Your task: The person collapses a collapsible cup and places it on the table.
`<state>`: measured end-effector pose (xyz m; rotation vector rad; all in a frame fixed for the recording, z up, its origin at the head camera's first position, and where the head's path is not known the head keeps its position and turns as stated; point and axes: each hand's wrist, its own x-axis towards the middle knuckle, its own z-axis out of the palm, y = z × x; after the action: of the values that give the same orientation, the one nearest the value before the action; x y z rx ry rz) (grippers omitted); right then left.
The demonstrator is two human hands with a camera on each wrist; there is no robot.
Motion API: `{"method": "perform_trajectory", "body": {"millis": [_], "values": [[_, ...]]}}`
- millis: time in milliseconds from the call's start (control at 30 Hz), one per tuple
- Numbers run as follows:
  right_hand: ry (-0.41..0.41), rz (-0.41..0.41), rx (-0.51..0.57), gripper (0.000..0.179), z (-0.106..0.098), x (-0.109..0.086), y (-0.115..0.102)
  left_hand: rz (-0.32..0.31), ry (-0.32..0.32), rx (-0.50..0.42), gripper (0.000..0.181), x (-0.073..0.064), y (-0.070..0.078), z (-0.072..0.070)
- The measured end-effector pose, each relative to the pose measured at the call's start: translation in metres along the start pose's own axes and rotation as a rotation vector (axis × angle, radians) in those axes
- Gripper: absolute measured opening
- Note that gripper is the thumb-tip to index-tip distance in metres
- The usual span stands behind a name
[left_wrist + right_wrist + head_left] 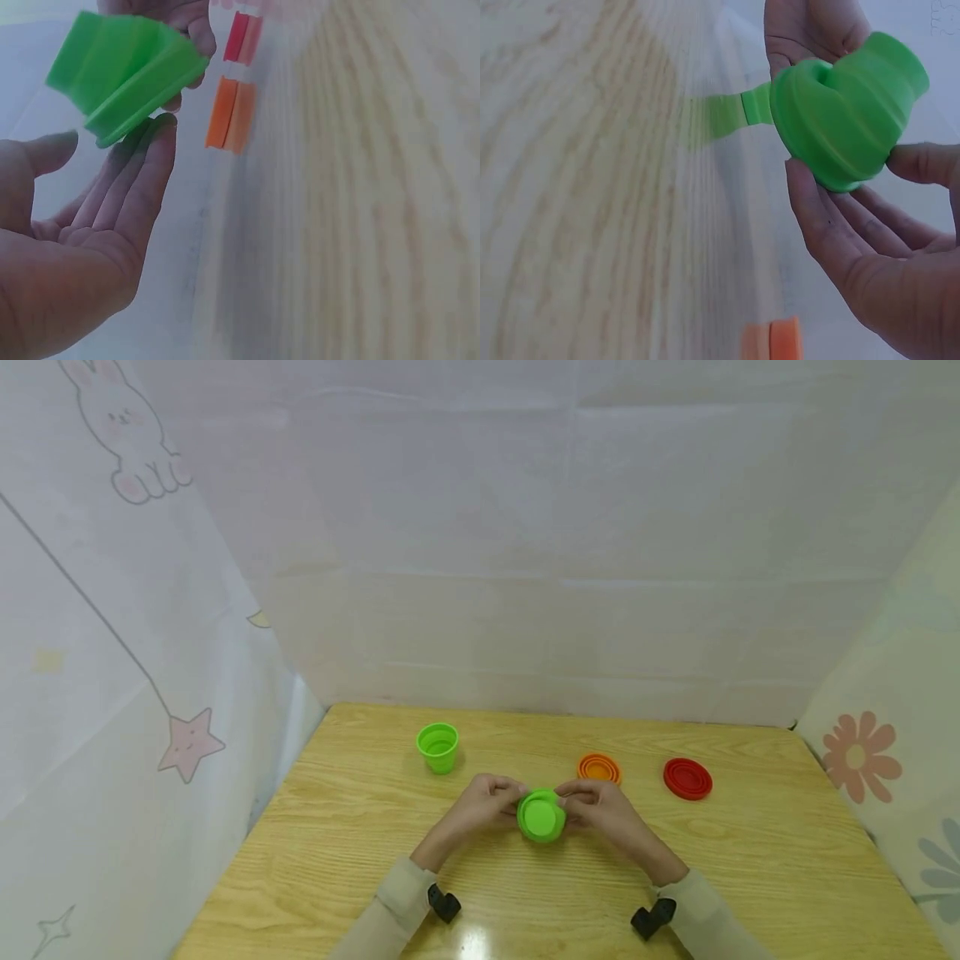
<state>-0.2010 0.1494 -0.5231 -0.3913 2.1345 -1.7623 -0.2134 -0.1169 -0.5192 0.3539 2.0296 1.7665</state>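
A green collapsible cup (541,817) is held up between the two hands over the front middle of the table. Its wall is dented and partly folded near the rim, and its base faces the head camera. My right hand (606,817) pinches it, thumb on the wall and fingers under the rim (840,186). On the other side, my left hand (483,806) has its fingers stretched out with the tips at the rim; its thumb (56,152) stands apart from the cup in the left wrist view.
A second green cup (438,746), expanded and upright, stands at the back left of the wooden table (330,827). An orange collapsed cup (599,767) lies just behind the right hand. Farther right lies a red collapsed cup (687,778). Cloth (570,568) hangs behind the table and at its sides.
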Motion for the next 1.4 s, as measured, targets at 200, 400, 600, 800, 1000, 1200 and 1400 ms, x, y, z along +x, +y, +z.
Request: {"method": "perform_trajectory", "body": {"millis": [200,400,600,800,1000,1200,1400], "values": [[-0.056,-0.085,-0.133,0.035,0.001,-0.002,-0.005,0.024,-0.039,0.189,0.033,0.0,0.007,0.001],[-0.072,-0.106,-0.186,0.032,0.002,-0.003,-0.009,0.022,-0.054,0.187,0.031,-0.001,0.011,0.004],[-0.085,-0.101,-0.183,0.033,0.001,-0.002,-0.009,0.029,-0.042,0.182,0.029,-0.002,0.01,0.006],[-0.077,-0.089,-0.196,0.035,0.001,-0.001,-0.006,0.039,-0.045,0.196,0.03,-0.001,0.007,0.006],[-0.01,-0.017,-0.11,0.043,-0.003,0.001,-0.007,0.03,0.018,0.149,0.032,0.001,0.003,0.003],[-0.014,0.0,-0.025,0.055,-0.008,0.0,-0.008,0.033,0.096,0.101,0.038,0.001,0.0,0.003],[-0.035,-0.01,0.021,0.058,-0.008,-0.001,-0.008,0.027,0.157,0.021,0.04,0.001,-0.002,0.007]]}}
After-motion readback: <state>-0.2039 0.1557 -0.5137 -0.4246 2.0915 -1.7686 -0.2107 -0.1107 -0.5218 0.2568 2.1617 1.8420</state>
